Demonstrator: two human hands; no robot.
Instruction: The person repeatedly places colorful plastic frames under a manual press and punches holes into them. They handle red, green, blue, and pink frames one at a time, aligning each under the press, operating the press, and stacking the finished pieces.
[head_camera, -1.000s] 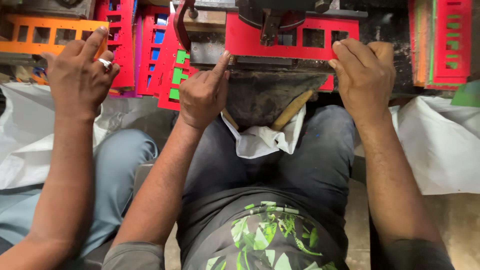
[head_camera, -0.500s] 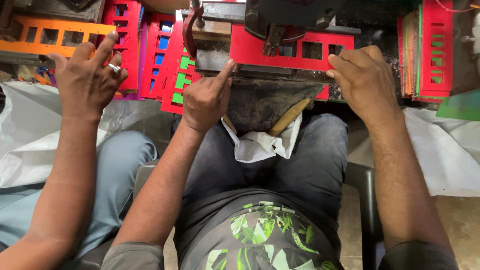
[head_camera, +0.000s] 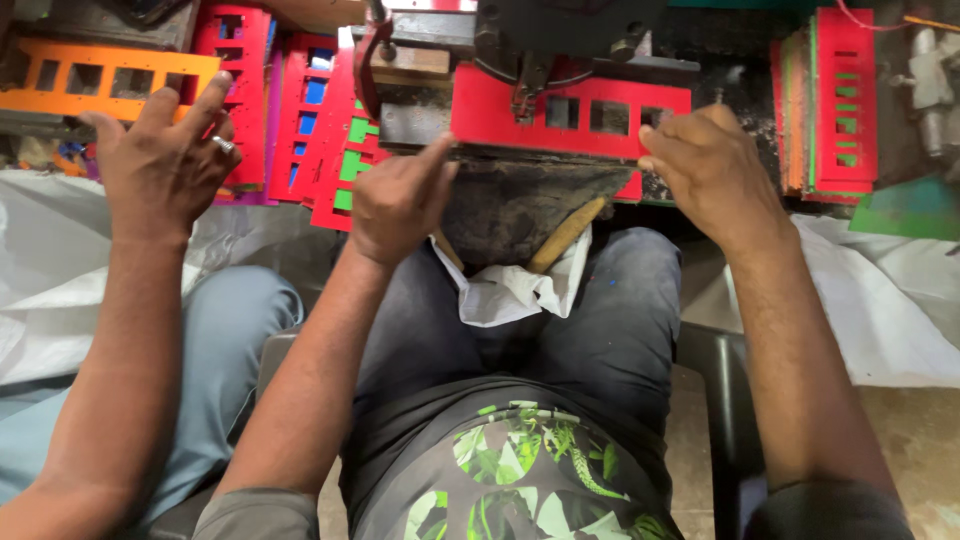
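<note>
Pressing my left hand (head_camera: 398, 200) and right hand (head_camera: 712, 170) against the red slotted sheet (head_camera: 570, 125) that lies under the dark punching machine (head_camera: 565, 30), I hold it flat on the machine's bed, left forefinger stretched along its near edge, right fingers curled over its right end; neither hand pinches anything. Beside me a co-worker's hand (head_camera: 165, 170), fingers spread and a ring on one, hovers near the stack of red punched sheets (head_camera: 290, 100); an orange slotted sheet (head_camera: 100, 80) lies beyond it, and another red stack (head_camera: 840, 100) stands at my right.
</note>
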